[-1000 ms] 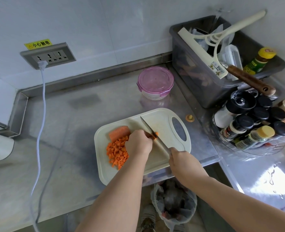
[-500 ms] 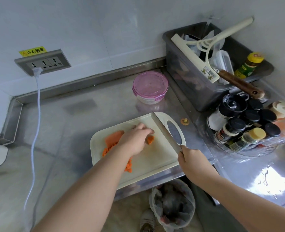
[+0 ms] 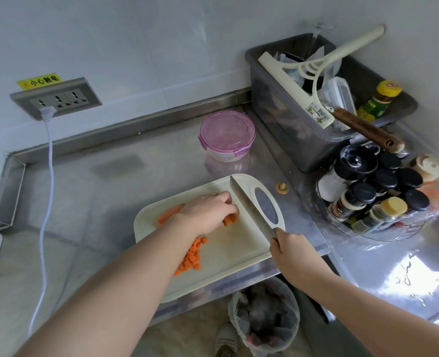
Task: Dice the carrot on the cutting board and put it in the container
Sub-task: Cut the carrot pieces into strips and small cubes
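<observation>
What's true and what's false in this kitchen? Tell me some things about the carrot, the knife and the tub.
1. The right hand holds the knife. True.
2. The container has its lid off. False: the container's pink lid is on.
3. Carrot cubes lie on the cutting board. True.
4. The left hand rests on the container. False: the left hand holds carrot strips on the board.
5. Nothing is plugged into the wall socket. False: a white plug is in the wall socket.
</observation>
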### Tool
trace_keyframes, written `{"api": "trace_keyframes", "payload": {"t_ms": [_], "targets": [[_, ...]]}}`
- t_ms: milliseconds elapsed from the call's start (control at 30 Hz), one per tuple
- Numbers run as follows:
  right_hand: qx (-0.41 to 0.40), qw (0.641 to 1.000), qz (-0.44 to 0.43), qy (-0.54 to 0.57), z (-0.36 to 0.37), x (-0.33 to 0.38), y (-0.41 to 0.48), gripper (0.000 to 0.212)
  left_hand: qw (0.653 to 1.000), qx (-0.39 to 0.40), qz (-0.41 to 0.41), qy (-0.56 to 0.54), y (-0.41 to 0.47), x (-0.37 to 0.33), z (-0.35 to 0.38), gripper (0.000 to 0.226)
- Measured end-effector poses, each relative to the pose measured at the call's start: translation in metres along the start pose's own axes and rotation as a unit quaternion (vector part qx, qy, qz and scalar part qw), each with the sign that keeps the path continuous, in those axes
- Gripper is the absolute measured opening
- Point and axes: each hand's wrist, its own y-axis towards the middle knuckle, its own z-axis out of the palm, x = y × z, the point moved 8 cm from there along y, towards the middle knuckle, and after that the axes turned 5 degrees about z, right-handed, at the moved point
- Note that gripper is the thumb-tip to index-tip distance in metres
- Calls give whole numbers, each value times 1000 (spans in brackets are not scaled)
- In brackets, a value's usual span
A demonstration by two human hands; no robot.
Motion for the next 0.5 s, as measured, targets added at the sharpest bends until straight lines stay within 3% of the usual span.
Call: {"api": "trace_keyframes", "payload": {"t_ms": [500], "targets": [[-3,1000,1,20,-6,-4,-1,34,996,-69,-60,3,14,-14,-13,15]]}}
